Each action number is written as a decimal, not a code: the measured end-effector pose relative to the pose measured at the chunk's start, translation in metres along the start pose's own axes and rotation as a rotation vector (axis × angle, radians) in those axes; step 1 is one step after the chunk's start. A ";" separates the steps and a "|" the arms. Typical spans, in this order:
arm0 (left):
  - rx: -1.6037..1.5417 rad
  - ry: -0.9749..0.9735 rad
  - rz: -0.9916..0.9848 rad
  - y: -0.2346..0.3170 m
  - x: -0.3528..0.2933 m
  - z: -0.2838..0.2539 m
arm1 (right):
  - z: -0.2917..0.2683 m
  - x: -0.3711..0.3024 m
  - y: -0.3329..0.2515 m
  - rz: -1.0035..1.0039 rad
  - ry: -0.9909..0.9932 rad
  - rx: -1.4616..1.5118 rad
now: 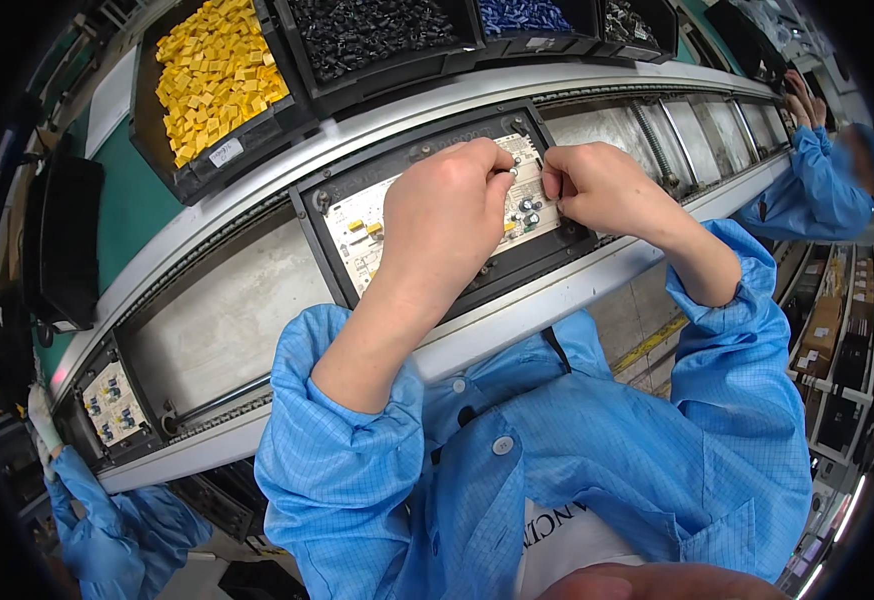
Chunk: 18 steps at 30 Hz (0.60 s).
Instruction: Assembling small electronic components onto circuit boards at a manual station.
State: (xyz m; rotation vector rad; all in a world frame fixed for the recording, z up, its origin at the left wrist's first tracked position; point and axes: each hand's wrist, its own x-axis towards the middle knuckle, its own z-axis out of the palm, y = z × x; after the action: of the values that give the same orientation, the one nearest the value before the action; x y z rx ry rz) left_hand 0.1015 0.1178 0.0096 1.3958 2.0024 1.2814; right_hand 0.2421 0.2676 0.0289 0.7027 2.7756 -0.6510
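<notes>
A cream circuit board (359, 262) lies in a black carrier frame (319, 232) on the conveyor in front of me. Yellow block-shaped parts (375, 231) stand on its left portion, and small dark cylindrical capacitors (530, 206) on its right. My left hand (447, 205) reaches over the middle of the board, thumb and forefinger pinched close above it; whatever they hold is too small to name. Near the board's right edge, my right hand (602, 188) has its fingers curled together and pointing down. Its fingertips are partly hidden, so their contents cannot be made out.
Beyond the conveyor rail (207, 210) stand bins of yellow parts (219, 80), black parts (372, 35), blue parts (525, 15) and metallic parts (629, 22). Another carrier with a board (112, 405) sits at left. Co-workers in blue sleeves are at far left (122, 530) and right (807, 190).
</notes>
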 end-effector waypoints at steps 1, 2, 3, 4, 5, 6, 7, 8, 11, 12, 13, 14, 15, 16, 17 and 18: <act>-0.001 0.003 0.001 0.001 0.000 0.001 | -0.001 0.000 -0.001 0.002 -0.002 0.002; -0.001 -0.001 -0.001 0.000 0.000 0.001 | -0.001 0.000 -0.003 0.011 -0.001 -0.005; -0.003 0.008 0.012 -0.001 0.000 0.002 | -0.001 0.000 -0.004 0.020 0.000 -0.011; -0.005 0.016 0.026 -0.002 -0.001 0.003 | -0.001 0.001 -0.005 0.023 -0.003 -0.007; -0.006 0.011 0.026 -0.002 0.000 0.003 | -0.002 0.001 -0.006 0.017 0.000 -0.015; -0.008 0.015 0.039 -0.002 0.000 0.004 | -0.003 0.001 -0.005 0.012 0.002 -0.023; -0.009 0.019 0.052 -0.002 -0.001 0.004 | -0.002 0.001 -0.004 0.016 0.002 -0.021; -0.010 0.017 0.052 -0.002 0.000 0.005 | -0.002 0.002 -0.002 0.018 -0.002 -0.014; 0.000 0.016 0.055 0.000 -0.001 0.004 | -0.002 0.002 -0.001 0.025 -0.008 -0.005; -0.003 0.017 0.058 0.000 -0.001 0.004 | -0.003 0.002 -0.001 0.029 -0.011 -0.003; -0.006 0.018 0.061 0.001 -0.001 0.004 | -0.003 0.001 -0.001 0.030 -0.011 -0.005; -0.007 0.018 0.062 0.002 -0.001 0.003 | -0.002 0.001 -0.001 0.035 -0.004 -0.013; -0.005 0.021 0.069 0.003 -0.002 0.003 | -0.002 0.001 -0.002 0.040 0.003 -0.023; -0.003 0.024 0.076 0.003 -0.002 0.002 | -0.002 0.000 -0.002 0.041 0.003 -0.024; -0.003 0.027 0.075 0.004 -0.002 0.001 | -0.001 -0.001 -0.003 0.039 0.017 -0.044; -0.005 0.013 0.064 0.004 -0.002 0.001 | 0.000 -0.001 -0.003 0.037 0.030 -0.064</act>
State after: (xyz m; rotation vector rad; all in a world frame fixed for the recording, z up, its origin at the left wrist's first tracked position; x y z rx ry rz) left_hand 0.1051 0.1168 0.0125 1.4633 1.9762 1.3244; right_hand 0.2414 0.2649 0.0306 0.7555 2.7897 -0.5465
